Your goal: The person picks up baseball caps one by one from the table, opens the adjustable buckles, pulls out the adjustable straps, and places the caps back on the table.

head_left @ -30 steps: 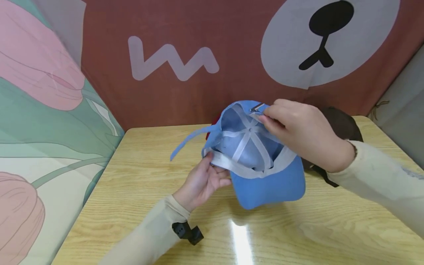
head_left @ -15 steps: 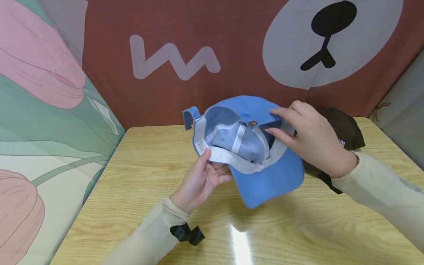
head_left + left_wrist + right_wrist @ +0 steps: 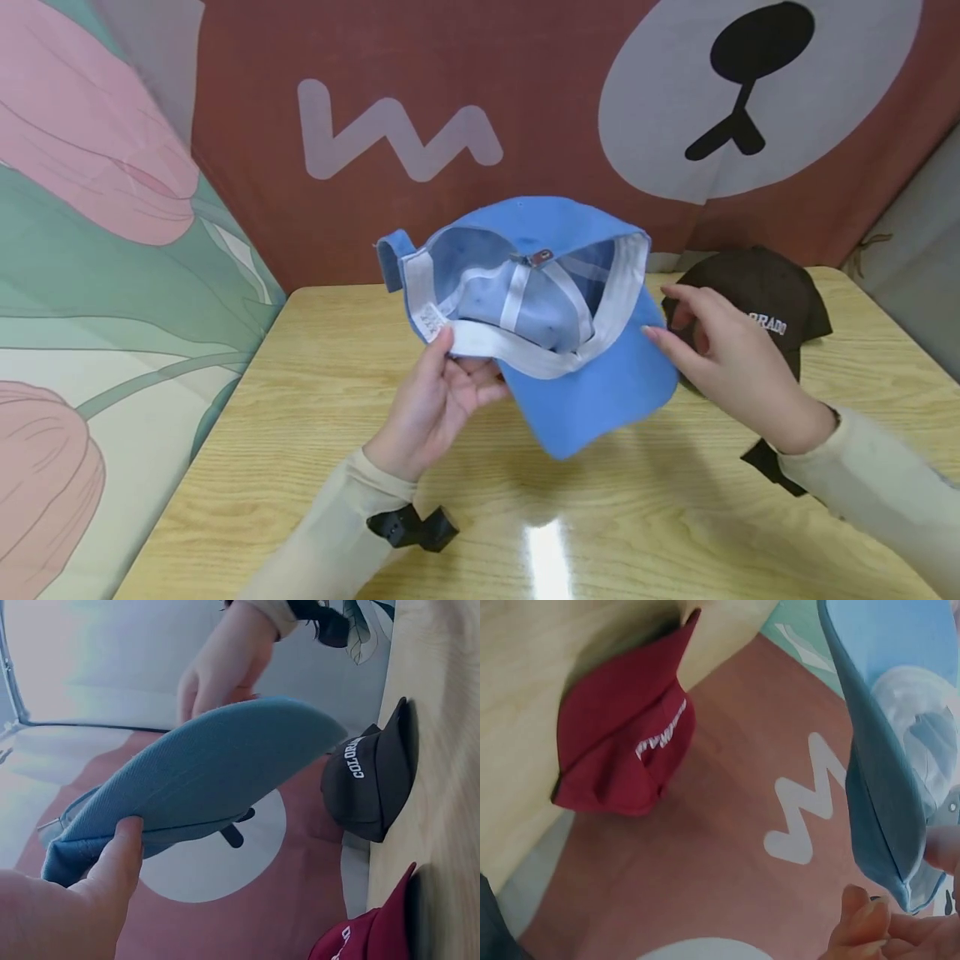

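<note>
Cap [image 3: 540, 217] held up over tabletop [image 3: 337, 375], opening toward the person. Left hand [image 3: 431, 396] pinches its edge, thumb on sweatband [image 3: 510, 351]; right hand [image 3: 731, 358] at the brim [image 3: 600, 396], fingers loosely bent and parted, contact hard to tell. Handling, my judgement: firm left pinch, light right touch along brim edge, no creasing. Colour light blue, pale seam tapes [image 3: 513, 297] inside. Strap [image 3: 391, 267] folded over, loose at left; buckle [image 3: 540, 257] by rear opening, well apart from it.
</note>
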Demonstrator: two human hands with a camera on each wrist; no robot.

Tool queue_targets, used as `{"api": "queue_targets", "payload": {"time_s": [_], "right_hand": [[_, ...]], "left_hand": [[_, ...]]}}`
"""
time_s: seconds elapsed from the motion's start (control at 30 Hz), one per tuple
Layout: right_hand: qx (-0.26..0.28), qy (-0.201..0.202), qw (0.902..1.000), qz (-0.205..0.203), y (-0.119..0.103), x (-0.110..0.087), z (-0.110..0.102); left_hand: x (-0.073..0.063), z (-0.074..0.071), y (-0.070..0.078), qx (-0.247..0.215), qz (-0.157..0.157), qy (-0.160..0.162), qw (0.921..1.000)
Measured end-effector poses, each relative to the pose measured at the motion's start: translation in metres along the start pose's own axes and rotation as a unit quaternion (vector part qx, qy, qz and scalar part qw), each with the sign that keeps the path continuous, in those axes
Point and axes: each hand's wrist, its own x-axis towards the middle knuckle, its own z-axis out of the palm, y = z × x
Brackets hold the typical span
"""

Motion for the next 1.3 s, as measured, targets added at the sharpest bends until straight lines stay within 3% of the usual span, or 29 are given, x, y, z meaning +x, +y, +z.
{"api": "queue_targets", "payload": {"time_s": [0.3,0.5,0.7,0.97,1.13,1.3], "right_hand": [[0.055,-0.036,0.9977,0.015,0.002,-0.017,0.013],[0.128,-0.078,0.9881,0.032,0.006,-0.027,0.024],[0.168,-0.082,0.9822,0.018,0.012,-0.034,0.034],[0.265,-0.133,0.9524,0.072,0.013,-0.04,0.035],[0.316,-0.148,0.9346,0.069,0.014,-0.042,0.037],[0.352,-0.155,0.9207,0.064,0.013,-0.042,0.044]], "left_hand": [[-0.003,0.001,0.006,-0.018,0.012,0.017,0.9996],[-0.004,0.001,0.009,-0.021,0.022,0.02,0.9994],[-0.005,0.0,0.01,-0.023,0.019,0.018,0.9994],[-0.008,-0.004,0.008,-0.013,0.007,0.016,0.9998],[-0.012,-0.005,0.008,0.048,0.006,0.038,0.9981],[-0.017,-0.005,0.012,0.108,0.021,0.079,0.9908]]}}
